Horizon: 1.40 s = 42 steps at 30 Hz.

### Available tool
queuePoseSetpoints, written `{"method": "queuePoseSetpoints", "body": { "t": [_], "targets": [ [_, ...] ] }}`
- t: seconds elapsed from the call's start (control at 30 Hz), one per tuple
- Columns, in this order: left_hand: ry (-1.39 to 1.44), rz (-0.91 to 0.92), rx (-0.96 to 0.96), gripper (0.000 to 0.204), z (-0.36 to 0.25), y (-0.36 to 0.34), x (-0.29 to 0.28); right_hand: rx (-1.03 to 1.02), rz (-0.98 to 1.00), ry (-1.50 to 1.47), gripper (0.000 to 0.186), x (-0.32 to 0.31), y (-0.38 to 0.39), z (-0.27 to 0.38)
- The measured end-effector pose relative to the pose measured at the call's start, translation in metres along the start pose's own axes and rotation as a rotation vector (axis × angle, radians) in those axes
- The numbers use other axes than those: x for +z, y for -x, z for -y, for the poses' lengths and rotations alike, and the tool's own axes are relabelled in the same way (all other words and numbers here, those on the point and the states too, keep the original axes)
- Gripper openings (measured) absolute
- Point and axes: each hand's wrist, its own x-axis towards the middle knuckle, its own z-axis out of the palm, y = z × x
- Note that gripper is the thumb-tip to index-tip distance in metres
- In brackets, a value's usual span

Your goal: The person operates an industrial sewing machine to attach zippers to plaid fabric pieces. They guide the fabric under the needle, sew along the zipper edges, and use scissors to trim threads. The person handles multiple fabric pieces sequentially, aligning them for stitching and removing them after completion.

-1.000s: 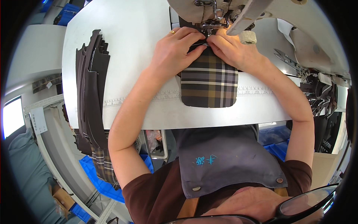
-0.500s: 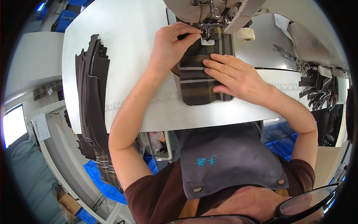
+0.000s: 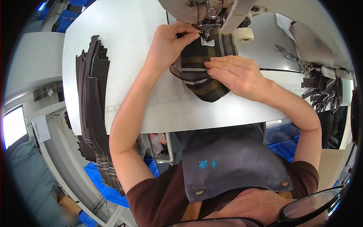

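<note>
Under the presser foot (image 3: 207, 34) of a sewing machine lies a dark plaid fabric piece (image 3: 204, 85) with brown and pale stripes, its lower part bunched, a dark-edged layer showing at its left. My left hand (image 3: 170, 43) pinches the piece's upper left edge beside the foot; what exactly lies between the fingertips is partly hidden. My right hand (image 3: 236, 75) lies on the piece with fingers stretched out, fingertips just below the foot. A small pale patch shows at the foot.
A stack of dark brown strips (image 3: 89, 94) hangs over the white table's (image 3: 136, 45) left edge. Scissors (image 3: 287, 56) and dark scraps (image 3: 321, 90) lie at right. Blue bins (image 3: 102, 181) sit below the table; the machine head (image 3: 272, 11) overhangs the top.
My right hand has moved from beside the foot down onto the fabric. The piece's lower part has shifted upward and bunched. My left hand stays pinched near the foot, slightly left.
</note>
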Motion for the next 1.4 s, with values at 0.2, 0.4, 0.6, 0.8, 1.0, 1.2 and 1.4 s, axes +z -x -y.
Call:
{"method": "queuePoseSetpoints", "body": {
  "t": [0.2,0.4,0.6,0.8,1.0,1.2,1.4],
  "targets": [
    [0.054,0.0,-0.051,0.014,0.001,-0.001,0.0,-0.057,0.057,0.018,0.02,-0.001,-0.004,-0.001],
    [-0.222,-0.06,0.299,0.01,0.009,0.004,0.007,-0.065,0.084,0.052,0.022,-0.002,-0.002,0.001],
    [-0.526,-0.115,0.621,0.017,0.02,0.009,0.009,0.172,-0.035,-0.11,0.018,-0.003,-0.001,-0.019],
    [-0.592,-0.13,0.7,0.024,0.021,0.01,0.01,0.324,-0.014,-0.1,0.026,0.0,-0.012,-0.04],
    [-0.573,-0.124,0.717,0.032,0.022,0.012,0.007,0.188,0.127,0.136,0.042,-0.001,-0.003,-0.037],
    [-0.571,-0.121,0.675,0.03,0.019,0.015,0.009,0.194,0.129,0.172,0.042,-0.001,-0.003,-0.033],
    [-0.554,-0.173,0.696,0.029,0.031,0.003,0.009,0.237,0.098,0.189,0.036,0.001,-0.01,-0.036]
  ]
}}
